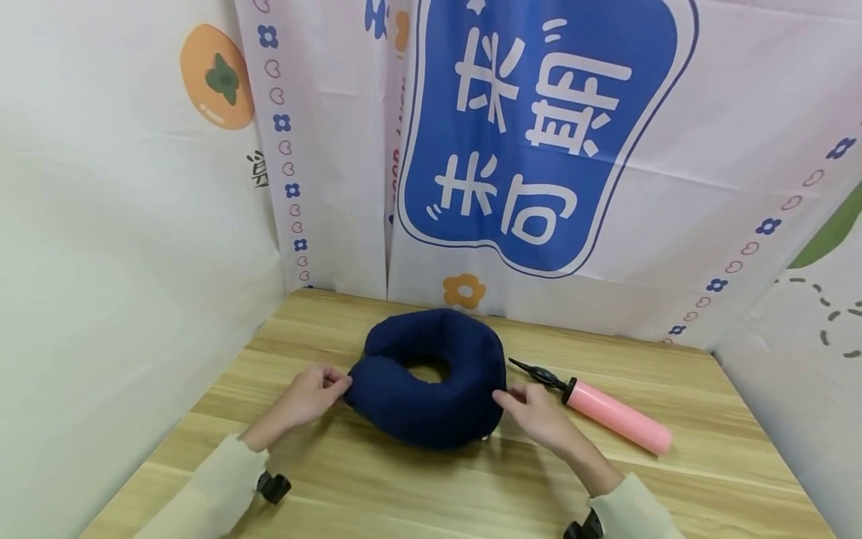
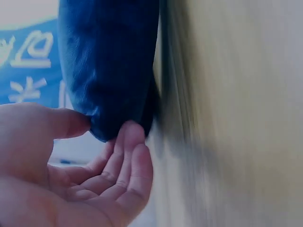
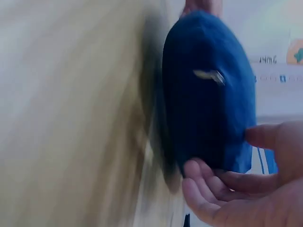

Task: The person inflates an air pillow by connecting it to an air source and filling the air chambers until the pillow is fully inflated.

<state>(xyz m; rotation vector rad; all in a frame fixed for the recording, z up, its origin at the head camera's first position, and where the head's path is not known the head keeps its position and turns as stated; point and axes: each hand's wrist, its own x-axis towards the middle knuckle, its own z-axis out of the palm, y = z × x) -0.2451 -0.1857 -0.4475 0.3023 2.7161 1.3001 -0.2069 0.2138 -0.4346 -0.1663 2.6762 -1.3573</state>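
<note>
A navy blue U-shaped neck pillow [image 1: 431, 415], plump and rounded, is at the middle of the wooden table, its opening toward the left. My left hand [image 1: 315, 393] pinches the tip of its near arm between thumb and fingers; the left wrist view shows the fabric [image 2: 111, 61] drawn to a small fold at the thumb. With my right hand [image 1: 535, 412] I grip the pillow's right side, thumb on top and fingers below. A small pale tag or valve [image 3: 209, 76] shows on the pillow's side in the right wrist view.
To the right of the pillow lies a pink hand pump [image 1: 619, 415] with a black nozzle, close by my right hand. The wooden table [image 1: 377, 498] meets a printed cloth backdrop [image 1: 350, 224] behind and white walls at both sides.
</note>
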